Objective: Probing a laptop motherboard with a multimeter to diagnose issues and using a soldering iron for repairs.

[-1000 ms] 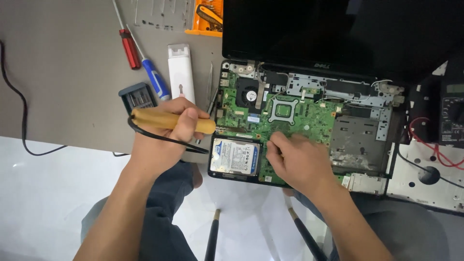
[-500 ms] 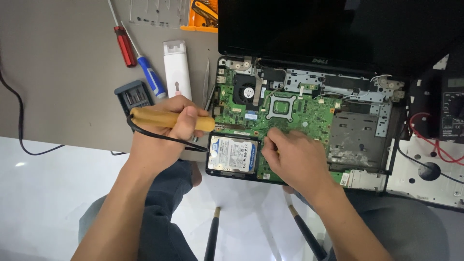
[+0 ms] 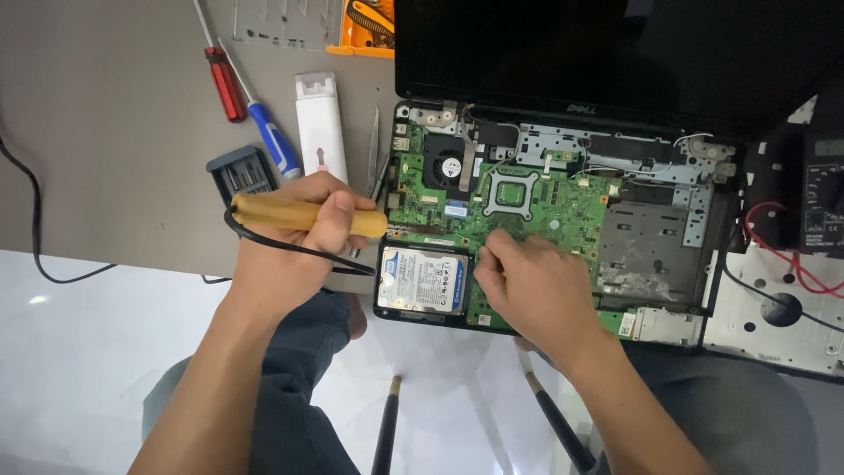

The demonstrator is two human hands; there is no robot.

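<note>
Head view: left hand (image 3: 290, 237) clenched around soldering iron (image 3: 303, 214), right hand (image 3: 536, 290) fingertips pinched on motherboard (image 3: 545, 207).

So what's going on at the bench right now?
A person is working on an opened laptop with its green motherboard exposed. The left hand holds a yellow-handled tool with a black cord, lying level beside the board. The right hand rests fingertips on the board's lower edge, next to the hard drive. Two screwdrivers, one red-handled and one blue-handled, plus a bit case, lie on the grey mat.
</note>
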